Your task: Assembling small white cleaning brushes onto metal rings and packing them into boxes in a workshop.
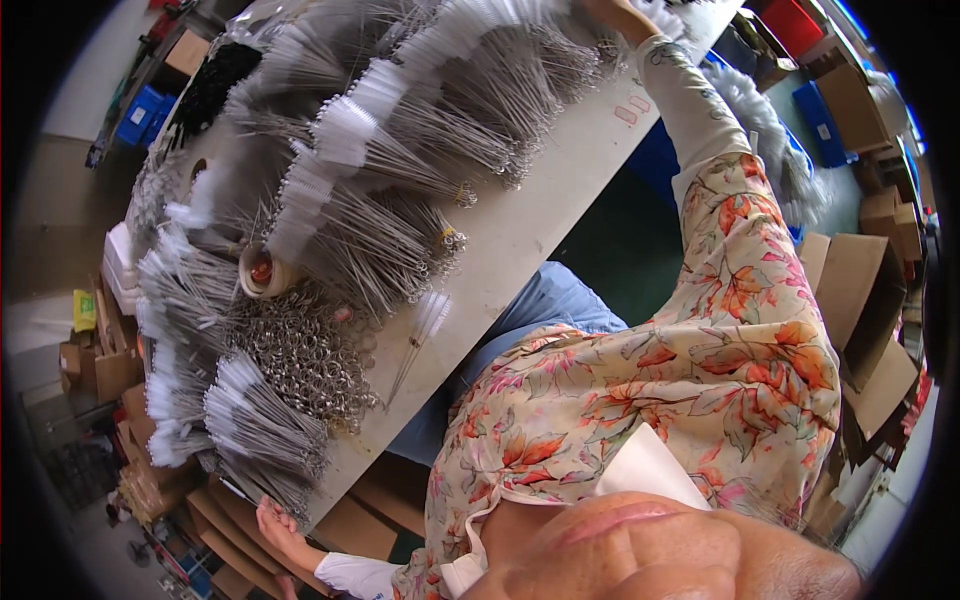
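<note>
At the lower left, by the table's corner, my left hand (pixel 278 528) has its fingers curled in; what they hold, if anything, I cannot make out. Right beside it lies a pile of thin wire brushes (pixel 262 425) with white bristle heads. My right hand (pixel 622 14) reaches to the far edge of the picture, near more brush bundles (pixel 500 85); its fingers are cut off from view. A few loose brushes (pixel 425 325) lie apart near the table's front edge. Between the piles sits a heap of small metal rings (pixel 310 355).
The pale table (pixel 520 235) runs diagonally, with brush bundles covering its far side. A roll of tape (pixel 262 272) stands among them. Cardboard boxes (pixel 858 290) stand at the right, and more cardboard (pixel 350 530) lies below the table's near end. Blue bins (pixel 822 122) are further off.
</note>
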The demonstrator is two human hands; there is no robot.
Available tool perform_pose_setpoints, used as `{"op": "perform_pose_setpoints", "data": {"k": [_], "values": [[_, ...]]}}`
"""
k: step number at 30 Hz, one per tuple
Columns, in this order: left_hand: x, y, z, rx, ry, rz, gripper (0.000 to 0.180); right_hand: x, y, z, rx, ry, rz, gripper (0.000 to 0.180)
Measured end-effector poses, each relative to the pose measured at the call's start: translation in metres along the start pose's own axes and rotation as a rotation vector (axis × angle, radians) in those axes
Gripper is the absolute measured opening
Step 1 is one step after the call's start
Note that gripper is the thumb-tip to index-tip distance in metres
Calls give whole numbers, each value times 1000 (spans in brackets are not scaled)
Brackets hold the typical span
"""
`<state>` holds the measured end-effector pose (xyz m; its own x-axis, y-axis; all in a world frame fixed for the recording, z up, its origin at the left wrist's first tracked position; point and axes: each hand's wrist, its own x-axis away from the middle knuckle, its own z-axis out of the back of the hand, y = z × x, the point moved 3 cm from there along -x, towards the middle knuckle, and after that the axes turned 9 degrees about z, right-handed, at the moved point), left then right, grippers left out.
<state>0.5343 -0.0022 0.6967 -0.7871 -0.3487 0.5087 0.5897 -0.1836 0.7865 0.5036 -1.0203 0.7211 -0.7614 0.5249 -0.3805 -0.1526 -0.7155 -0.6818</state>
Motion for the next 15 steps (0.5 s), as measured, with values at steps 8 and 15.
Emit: {"op": "perform_pose_setpoints", "data": {"k": [8, 15], "values": [[34, 19, -41, -23, 19, -133, 38, 11, 88, -40, 968, -296, 757, 4], [89, 59, -130, 426, -155, -487, 28, 11, -114, 20, 78, 803, 393, 15]]}}
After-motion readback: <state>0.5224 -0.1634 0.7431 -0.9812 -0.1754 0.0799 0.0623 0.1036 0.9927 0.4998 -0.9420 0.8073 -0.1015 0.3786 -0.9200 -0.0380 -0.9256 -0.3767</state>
